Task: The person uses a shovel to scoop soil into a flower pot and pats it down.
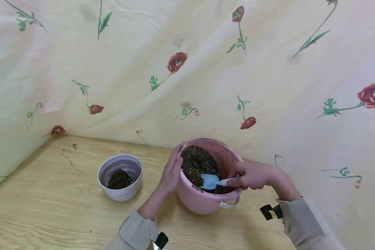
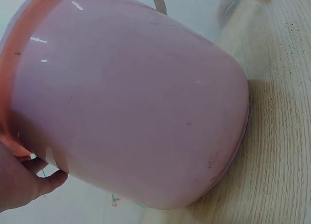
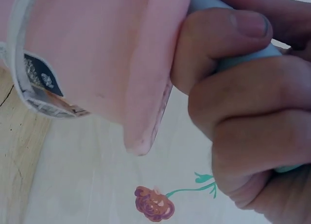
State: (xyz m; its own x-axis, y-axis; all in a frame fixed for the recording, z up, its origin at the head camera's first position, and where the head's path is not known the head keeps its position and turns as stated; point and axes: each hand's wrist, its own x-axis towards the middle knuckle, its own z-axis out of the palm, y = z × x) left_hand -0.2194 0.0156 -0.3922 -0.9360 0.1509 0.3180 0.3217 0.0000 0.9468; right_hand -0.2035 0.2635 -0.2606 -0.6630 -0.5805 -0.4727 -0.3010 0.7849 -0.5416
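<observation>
A pink bucket [image 1: 197, 201] stands on the wooden table, with dark soil [image 1: 197, 163] heaped toward its left side. My left hand [image 1: 172, 170] holds the bucket's left rim, and the left wrist view shows fingers against the pink wall [image 2: 136, 97]. Over the right rim, my right hand [image 1: 253, 175] grips the handle of a small light-blue trowel [image 1: 210, 181]. The trowel's blade lies at the soil inside the bucket. Close up in the right wrist view, the curled fingers [image 3: 252, 102] wrap the handle beside the pink rim.
A white pot [image 1: 120, 194] with a little dark soil in it stands left of the bucket. Behind the table [image 1: 65, 208] hangs a flower-patterned cloth [image 1: 128, 69]. Soil crumbs lie at the back left, and a white handle [image 1: 229, 203] sticks out from the bucket's front right.
</observation>
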